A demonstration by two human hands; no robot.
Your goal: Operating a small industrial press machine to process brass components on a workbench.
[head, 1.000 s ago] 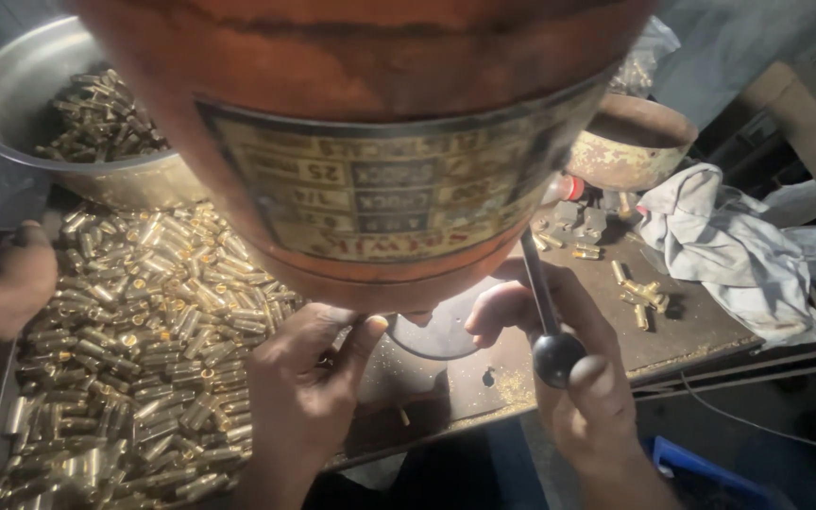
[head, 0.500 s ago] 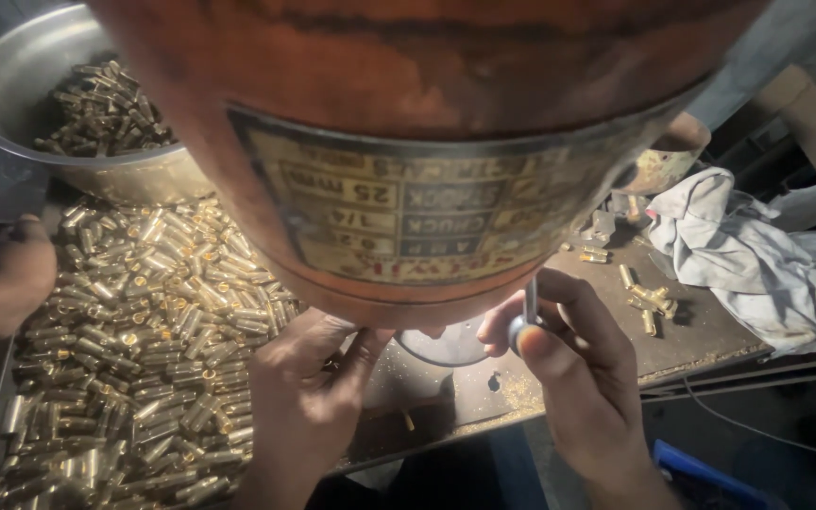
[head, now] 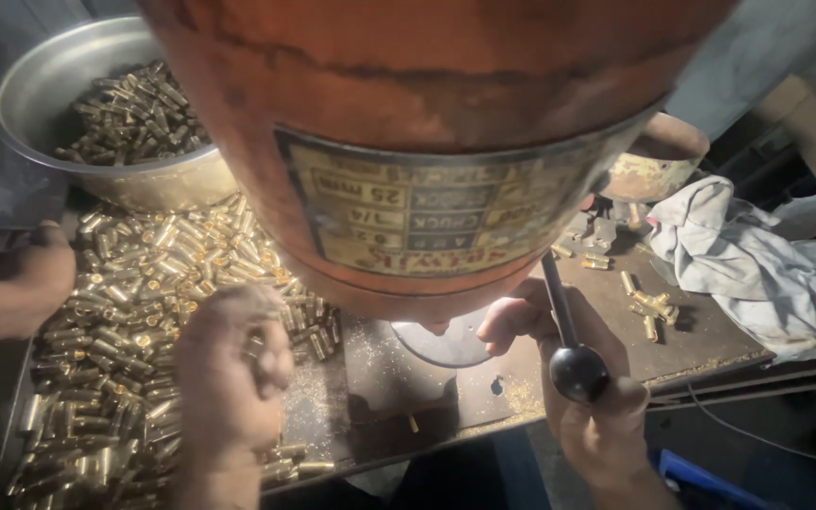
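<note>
Hundreds of brass casings [head: 134, 312] lie heaped on the metal bench [head: 408, 387] left of the big orange drill press head [head: 427, 142], with more in a steel bowl [head: 68, 113] behind them. Another person's hand [head: 35, 274] rests at the heap's far left edge. Just left of the press, the left hand [head: 230, 373] hovers over the casings, fingers curled loosely; whether it pinches one, I cannot tell. Under the press, the right hand [head: 578, 397] lies against the black-knobbed feed lever [head: 573, 364], fingers loose. A grey rag [head: 748, 264] sits further right.
</note>
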